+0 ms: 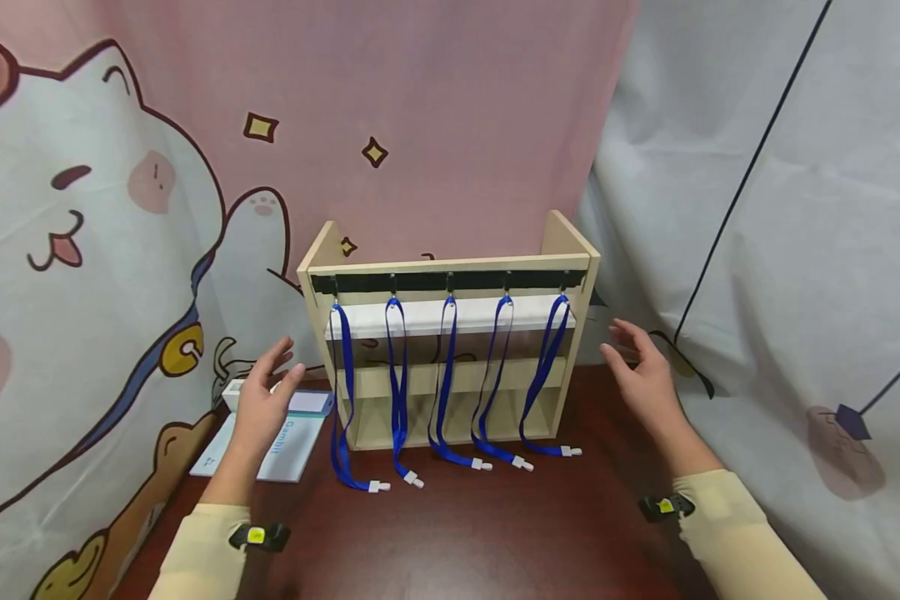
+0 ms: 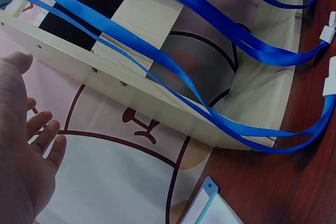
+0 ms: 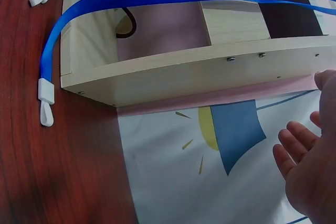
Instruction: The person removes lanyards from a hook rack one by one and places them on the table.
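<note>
Several blue lanyards [image 1: 444,392] with white plastic clips [image 1: 482,464] hang in a row from small hooks on a pale wooden rack [image 1: 435,379]. Their lower ends trail onto the dark red-brown table. Left of the rack, my left hand [image 1: 264,404] is raised over a white notebook-like pad, its fingers loosely bent and holding nothing. On the other side, my right hand [image 1: 648,387] is held in the air beside the rack, fingers relaxed and thumb apart. Both wrist views show each hand just outside a side panel [image 3: 173,72] of the rack, with the nearest lanyard [image 2: 157,56] beyond it.
The white pad marked "Gambit" [image 1: 311,437] lies at the left, with blue-edged card holders [image 1: 311,402] at its top. A dark strip [image 1: 420,282] bears the hooks, above a white shelf [image 1: 367,319]. Printed cloth [image 1: 457,125] hangs behind and at both sides of the table [image 1: 450,542].
</note>
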A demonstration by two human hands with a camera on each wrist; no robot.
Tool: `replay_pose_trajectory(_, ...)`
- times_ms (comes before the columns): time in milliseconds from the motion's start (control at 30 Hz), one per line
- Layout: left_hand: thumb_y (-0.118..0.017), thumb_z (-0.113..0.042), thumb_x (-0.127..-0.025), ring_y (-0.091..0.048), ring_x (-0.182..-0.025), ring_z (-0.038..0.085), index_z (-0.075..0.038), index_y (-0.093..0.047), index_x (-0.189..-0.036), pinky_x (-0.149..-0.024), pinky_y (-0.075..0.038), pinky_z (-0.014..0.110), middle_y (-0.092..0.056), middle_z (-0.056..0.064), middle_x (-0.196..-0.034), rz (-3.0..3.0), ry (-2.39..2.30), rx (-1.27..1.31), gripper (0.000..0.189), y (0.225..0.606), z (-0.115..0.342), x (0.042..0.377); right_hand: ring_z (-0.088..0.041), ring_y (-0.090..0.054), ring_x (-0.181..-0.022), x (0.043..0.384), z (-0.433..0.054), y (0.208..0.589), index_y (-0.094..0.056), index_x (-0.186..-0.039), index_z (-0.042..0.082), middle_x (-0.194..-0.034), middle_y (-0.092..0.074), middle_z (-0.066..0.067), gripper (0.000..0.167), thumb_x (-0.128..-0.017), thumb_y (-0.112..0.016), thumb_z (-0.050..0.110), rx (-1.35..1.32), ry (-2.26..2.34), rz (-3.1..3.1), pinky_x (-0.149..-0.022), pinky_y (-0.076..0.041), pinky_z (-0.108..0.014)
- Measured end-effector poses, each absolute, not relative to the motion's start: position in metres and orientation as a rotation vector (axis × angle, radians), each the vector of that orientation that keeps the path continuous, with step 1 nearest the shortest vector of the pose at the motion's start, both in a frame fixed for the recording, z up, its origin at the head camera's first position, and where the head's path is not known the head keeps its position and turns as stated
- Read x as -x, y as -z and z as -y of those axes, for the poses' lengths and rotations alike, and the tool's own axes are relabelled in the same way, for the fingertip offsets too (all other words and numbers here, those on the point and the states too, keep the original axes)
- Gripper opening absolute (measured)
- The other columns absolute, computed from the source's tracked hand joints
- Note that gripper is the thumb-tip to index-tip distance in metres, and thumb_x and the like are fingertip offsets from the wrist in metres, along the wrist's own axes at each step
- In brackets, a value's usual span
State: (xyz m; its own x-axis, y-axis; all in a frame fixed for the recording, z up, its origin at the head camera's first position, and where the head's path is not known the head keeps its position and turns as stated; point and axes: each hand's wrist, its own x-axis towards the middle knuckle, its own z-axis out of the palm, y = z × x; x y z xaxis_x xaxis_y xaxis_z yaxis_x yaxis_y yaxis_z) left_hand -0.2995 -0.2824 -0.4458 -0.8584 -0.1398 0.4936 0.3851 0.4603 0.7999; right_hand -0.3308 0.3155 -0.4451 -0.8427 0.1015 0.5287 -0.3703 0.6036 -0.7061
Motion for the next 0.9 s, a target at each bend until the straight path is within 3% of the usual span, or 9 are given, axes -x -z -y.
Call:
replay_pose_trajectory(133, -0.067, -0.029, -0.113, -0.048, -0.153, 0.039, -0.011, -0.046, -0.169, -0.124, -0.042, 0.063, -0.05, 0.014, -0.167, 2.201, 1.389, 0.193, 0.062, 0.444, 0.282, 0.3, -0.043, -0.063, -0.136, 0.33, -0.313, 0.443, -0.049, -0.165, 0.017, -0.157, -0.061, -0.014, 0.057, -0.114, -0.064, 0.037, -0.219, -1.171, 2.297, -0.091, -0.045, -0.008)
replay_pose_trajectory(333, -0.068, -0.028, -0.113, -0.052, -0.149, 0.032, -0.009, -0.051, -0.164, -0.119, -0.047, 0.061, -0.056, 0.011, -0.162, 2.182, 1.376, 0.177, 0.058, 0.434, 0.278, 0.305, -0.036, -0.064, -0.132, 0.33, -0.31, 0.437, -0.053, -0.16, 0.013, -0.15, -0.064, -0.014, 0.052, -0.114, -0.065, 0.033, -0.249, -1.157, 2.255, -0.096, -0.049, -0.017)
replay_pose_trajectory(600, -0.068, -0.038, -0.112, -0.055, -0.146, 0.033, -0.011, -0.054, -0.16, -0.118, -0.046, 0.065, -0.059, 0.01, -0.159, 2.152, 1.361, 0.196, 0.058, 0.407, 0.265, 0.315, -0.01, -0.061, -0.112, 0.326, -0.297, 0.411, -0.061, -0.145, 0.004, -0.131, -0.07, -0.013, 0.037, -0.111, -0.068, 0.018, -0.313, -1.149, 2.107, -0.093, -0.047, -0.015)
replay_pose_trajectory(900, -0.069, -0.037, -0.111, -0.055, -0.143, 0.028, -0.019, -0.054, -0.162, -0.116, -0.049, 0.059, -0.059, 0.005, -0.156, 2.103, 1.379, 0.287, 0.056, 0.381, 0.253, 0.325, -0.008, -0.062, -0.109, 0.318, -0.281, 0.381, -0.064, -0.141, 0.0, -0.126, -0.07, -0.014, 0.035, -0.107, -0.072, 0.007, -0.426, -1.105, 2.043, -0.094, -0.049, -0.015)
